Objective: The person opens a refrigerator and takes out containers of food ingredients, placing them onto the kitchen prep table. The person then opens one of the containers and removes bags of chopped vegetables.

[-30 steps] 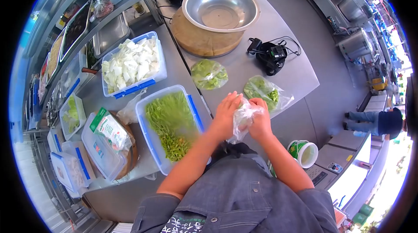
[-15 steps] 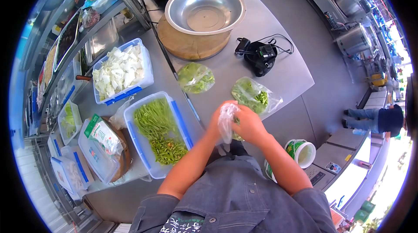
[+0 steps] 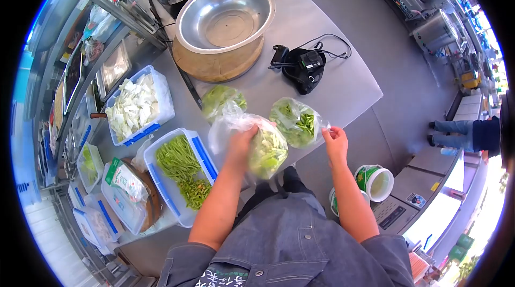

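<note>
My left hand (image 3: 242,145) is closed round a clear plastic bag of chopped pale-green vegetables (image 3: 268,150), lifted off the table in front of my body. Its loose upper plastic spreads to the left over the back of the hand. My right hand (image 3: 336,142) pinches the loose end of a second bag of cut green vegetables (image 3: 294,120), which rests near the table edge. A third bag of greens (image 3: 222,99) lies behind the lifted one and is partly covered by it.
A steel basin (image 3: 225,19) stands on a round wooden board (image 3: 214,64). A black pouch with a cable (image 3: 303,72) lies to its right. At left are tubs of green stalks (image 3: 177,153) and white chopped vegetables (image 3: 134,104). Buckets (image 3: 375,182) stand below right; a person (image 3: 477,139) is farther off.
My hands, together at a bag's neck before, have moved apart. The left has raised the filled bag to the left; the right has gone right to the second bag's end. The view has shifted slightly.
</note>
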